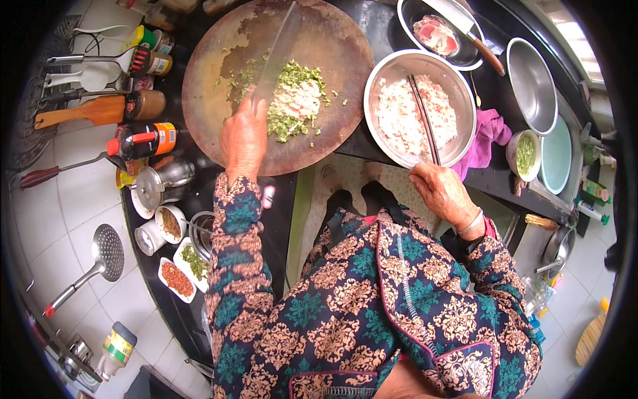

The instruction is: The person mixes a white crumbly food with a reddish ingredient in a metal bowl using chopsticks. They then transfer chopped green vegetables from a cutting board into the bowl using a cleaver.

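Note:
My left hand grips a cleaver, whose blade slants over a round wooden chopping board. Beside the blade lies a heap of chopped greens with pale minced meat on it. A few green bits are scattered around the heap. At the near rim of a metal bowl, my right hand is curled around the near end of dark chopsticks. Their far ends rest in the minced meat inside the bowl. My fingers hide the chopsticks' near ends.
A plate with raw meat and a second cleaver sits behind the bowl. To the right are an empty metal basin, a purple cloth and a bowl of greens. Sauce bottles and seasoning dishes line the left.

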The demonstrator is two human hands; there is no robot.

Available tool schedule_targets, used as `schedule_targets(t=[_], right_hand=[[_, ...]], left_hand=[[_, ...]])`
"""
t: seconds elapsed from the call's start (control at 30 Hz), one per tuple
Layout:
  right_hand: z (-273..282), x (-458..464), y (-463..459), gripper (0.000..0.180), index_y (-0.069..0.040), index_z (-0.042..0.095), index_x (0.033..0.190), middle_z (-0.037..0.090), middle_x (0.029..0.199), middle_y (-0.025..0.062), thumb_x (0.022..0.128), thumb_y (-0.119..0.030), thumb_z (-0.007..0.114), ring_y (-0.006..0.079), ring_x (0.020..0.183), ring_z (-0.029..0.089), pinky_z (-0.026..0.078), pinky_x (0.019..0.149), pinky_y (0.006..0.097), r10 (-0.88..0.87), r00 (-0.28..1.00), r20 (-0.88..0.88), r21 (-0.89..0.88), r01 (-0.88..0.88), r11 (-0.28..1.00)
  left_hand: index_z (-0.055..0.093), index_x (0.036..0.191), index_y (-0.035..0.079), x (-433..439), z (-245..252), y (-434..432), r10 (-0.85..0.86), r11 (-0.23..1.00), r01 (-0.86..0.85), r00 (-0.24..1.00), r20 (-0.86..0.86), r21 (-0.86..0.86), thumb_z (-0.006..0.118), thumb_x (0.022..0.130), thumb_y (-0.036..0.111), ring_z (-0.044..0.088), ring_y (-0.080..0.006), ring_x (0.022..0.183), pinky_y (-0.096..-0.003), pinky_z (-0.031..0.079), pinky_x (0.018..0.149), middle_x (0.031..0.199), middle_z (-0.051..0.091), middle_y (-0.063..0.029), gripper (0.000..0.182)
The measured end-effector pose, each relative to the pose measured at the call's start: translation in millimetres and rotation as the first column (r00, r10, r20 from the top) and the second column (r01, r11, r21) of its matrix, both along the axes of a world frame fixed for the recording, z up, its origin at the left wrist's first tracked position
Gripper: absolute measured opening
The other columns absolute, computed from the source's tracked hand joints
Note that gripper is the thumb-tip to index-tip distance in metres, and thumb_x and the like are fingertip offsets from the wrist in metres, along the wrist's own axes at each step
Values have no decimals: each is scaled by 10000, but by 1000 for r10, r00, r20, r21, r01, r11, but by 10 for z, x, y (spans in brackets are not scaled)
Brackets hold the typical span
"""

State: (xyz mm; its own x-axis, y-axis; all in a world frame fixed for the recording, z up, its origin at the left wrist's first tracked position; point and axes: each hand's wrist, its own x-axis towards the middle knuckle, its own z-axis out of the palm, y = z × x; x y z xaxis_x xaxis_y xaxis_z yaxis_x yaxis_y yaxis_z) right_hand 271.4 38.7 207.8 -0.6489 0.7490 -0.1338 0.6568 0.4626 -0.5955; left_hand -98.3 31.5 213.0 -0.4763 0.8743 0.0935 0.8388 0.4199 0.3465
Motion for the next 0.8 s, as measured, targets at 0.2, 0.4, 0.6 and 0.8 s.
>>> schedule_targets(t=[0.2,0.4,0.6,0.8], right_hand=[[138,-37,-6,110,-27,613,888,634,825,187,899,-136,613,392,795,636,503,675,459,-23,997,-69,-41,20,999],[181,-58,-14,101,-32,610,906,622,810,178,898,-133,616,385,784,628,497,663,459,47,994,-98,10,-46,999],[64,-28,-33,101,-36,597,912,620,808,177,897,-134,614,382,787,630,498,666,459,77,996,-33,44,-76,996],[31,-5,-45,99,-41,584,893,617,795,175,893,-136,614,385,754,630,494,656,471,48,997,-57,18,-47,999]], left_hand=[[621,990,47,-50,62,-12,7,996,-12,998,61,87,512,981,386,633,-483,834,-546,487,706,842,662,-273,356],[641,967,53,29,33,-21,-15,1000,14,999,-42,-16,509,977,408,634,-472,864,-564,482,734,851,663,-269,379],[648,969,41,-24,97,55,-2,998,-2,999,46,70,521,975,377,636,-467,865,-545,486,733,873,670,-264,360],[654,975,52,6,158,55,86,993,-86,996,10,74,516,981,384,657,-446,804,-527,491,727,830,675,-248,359]])
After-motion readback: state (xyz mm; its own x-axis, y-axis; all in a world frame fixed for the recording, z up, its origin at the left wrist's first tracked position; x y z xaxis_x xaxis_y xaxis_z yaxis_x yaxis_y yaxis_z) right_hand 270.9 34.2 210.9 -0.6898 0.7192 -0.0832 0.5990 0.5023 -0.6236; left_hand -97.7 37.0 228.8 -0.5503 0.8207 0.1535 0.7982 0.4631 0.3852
